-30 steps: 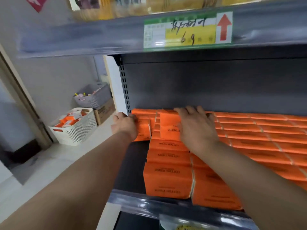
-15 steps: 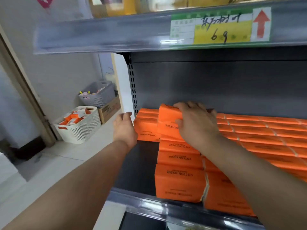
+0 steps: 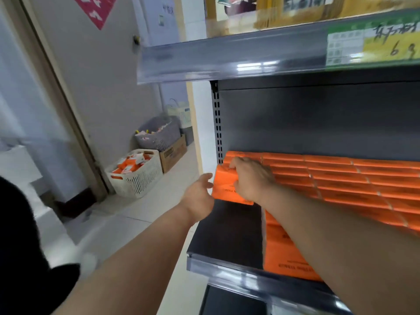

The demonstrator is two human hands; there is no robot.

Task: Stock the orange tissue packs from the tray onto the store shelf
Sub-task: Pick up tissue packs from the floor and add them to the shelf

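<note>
the right hand point(image 3: 251, 179) is curled over the top of a pack point(image 3: 223, 189) at the back left of the shelf point(image 3: 227, 235). its fingers are hooked on the upper edge and the thumb is pressed on the front face, so the pack's gripped. the pack's lower edge is down on the bare left part of the shelf, against the left end of the orange rows point(image 3: 341, 178), near the slotted upright point(image 3: 217, 123). the left hand point(image 3: 198, 194) is held just beside the pack's left edge, fingers loose and straightish, nothing held. whether it's touching can't be told. more packs are seen in the white tray point(image 3: 138, 178) on the floor, well apart from the shelf. a grey basket point(image 3: 159, 135) and a box point(image 3: 173, 153) are sat behind it.
</note>
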